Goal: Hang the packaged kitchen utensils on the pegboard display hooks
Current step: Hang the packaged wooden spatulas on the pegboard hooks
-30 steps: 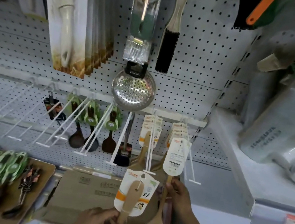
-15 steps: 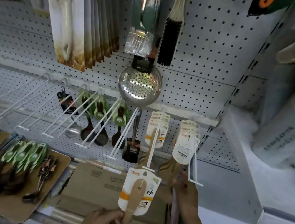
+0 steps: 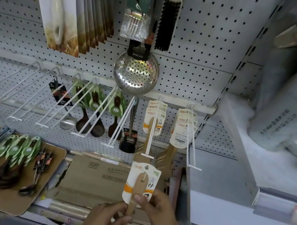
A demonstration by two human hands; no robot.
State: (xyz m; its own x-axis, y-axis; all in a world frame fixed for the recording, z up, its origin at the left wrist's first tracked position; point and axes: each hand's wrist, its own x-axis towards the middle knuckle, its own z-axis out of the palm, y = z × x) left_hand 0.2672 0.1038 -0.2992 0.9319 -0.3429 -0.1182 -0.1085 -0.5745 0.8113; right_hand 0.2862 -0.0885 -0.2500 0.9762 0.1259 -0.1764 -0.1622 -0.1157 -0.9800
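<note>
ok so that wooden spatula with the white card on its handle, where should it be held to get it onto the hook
Hold the wooden spatula by the bare handle just below its white card, coming from below and both sides, as the left hand and right hand do. That leaves the card's hang hole at the top uncovered and pointing up at the hook tip above.

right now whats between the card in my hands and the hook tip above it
Nothing in the head view: carded spatula sits just below the hook tip, with only the hung spatulas' blades behind.
</note>
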